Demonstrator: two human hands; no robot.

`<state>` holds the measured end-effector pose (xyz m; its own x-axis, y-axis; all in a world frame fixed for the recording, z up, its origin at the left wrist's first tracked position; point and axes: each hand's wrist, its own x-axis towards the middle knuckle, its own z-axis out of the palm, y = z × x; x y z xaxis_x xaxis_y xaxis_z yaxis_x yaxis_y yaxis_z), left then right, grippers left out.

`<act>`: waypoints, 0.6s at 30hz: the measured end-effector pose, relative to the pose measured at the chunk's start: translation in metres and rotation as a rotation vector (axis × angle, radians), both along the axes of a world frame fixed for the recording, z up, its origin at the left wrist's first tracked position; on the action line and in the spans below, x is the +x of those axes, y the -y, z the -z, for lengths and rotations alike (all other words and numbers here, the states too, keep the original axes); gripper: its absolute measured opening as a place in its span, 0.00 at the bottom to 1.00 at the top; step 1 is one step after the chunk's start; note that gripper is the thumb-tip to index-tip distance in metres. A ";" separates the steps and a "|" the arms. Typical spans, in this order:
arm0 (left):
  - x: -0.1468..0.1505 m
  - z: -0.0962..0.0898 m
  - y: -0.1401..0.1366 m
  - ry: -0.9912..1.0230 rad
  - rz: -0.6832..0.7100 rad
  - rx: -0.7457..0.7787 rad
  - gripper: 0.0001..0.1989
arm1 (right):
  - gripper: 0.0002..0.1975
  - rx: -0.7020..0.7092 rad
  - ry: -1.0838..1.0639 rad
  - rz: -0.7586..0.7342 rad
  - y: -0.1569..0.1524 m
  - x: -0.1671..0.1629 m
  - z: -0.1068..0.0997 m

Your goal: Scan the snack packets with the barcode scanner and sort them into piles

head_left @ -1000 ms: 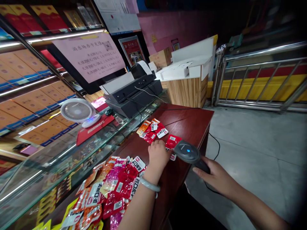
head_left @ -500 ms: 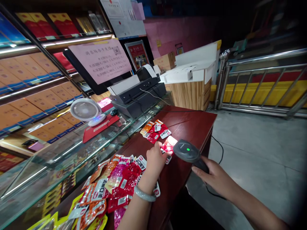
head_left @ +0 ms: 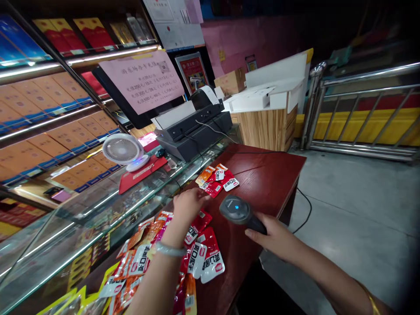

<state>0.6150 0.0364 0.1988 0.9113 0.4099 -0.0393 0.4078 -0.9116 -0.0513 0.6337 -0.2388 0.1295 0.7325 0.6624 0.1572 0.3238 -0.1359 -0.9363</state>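
Note:
My right hand (head_left: 267, 232) grips a dark barcode scanner (head_left: 238, 210) by its handle, with a blue light on its top. The scanner head hangs above the red-brown counter. My left hand (head_left: 190, 203) reaches over the counter with fingers partly stretched, and no packet shows between them. Just below the fingers lies a red snack packet (head_left: 201, 221). Beyond the fingertips is a small group of red and orange packets (head_left: 213, 187). Under and beside my left forearm spreads a larger heap of red, orange and pink packets (head_left: 210, 251), partly hidden by the arm.
A glass display case (head_left: 108, 232) runs along the left, with a small white fan (head_left: 123, 149) on a red mat. A monitor (head_left: 141, 85) covered by a pink paper and a dark printer-like machine (head_left: 193, 131) stand behind. A metal railing (head_left: 364, 122) is at right.
My left hand has moved left from under the scanner, and the packet it held there is gone from that spot. The scanner has shifted left; its bright beam is off and its light turned from green to blue.

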 end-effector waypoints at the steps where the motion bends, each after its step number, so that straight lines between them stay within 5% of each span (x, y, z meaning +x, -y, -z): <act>1: 0.012 0.008 0.006 -0.005 0.006 0.004 0.23 | 0.17 -0.009 0.012 0.007 -0.001 0.004 -0.002; 9: 0.058 0.060 0.015 0.089 -0.197 0.083 0.37 | 0.23 -0.078 0.023 0.114 -0.009 0.023 -0.006; 18: 0.040 0.044 -0.016 -0.171 -0.164 -0.093 0.39 | 0.23 -0.095 0.021 0.098 -0.012 0.022 -0.002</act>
<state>0.6552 0.0522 0.1552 0.8099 0.5390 -0.2311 0.5431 -0.8381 -0.0513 0.6559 -0.2264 0.1312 0.7915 0.6006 0.1131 0.3243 -0.2559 -0.9107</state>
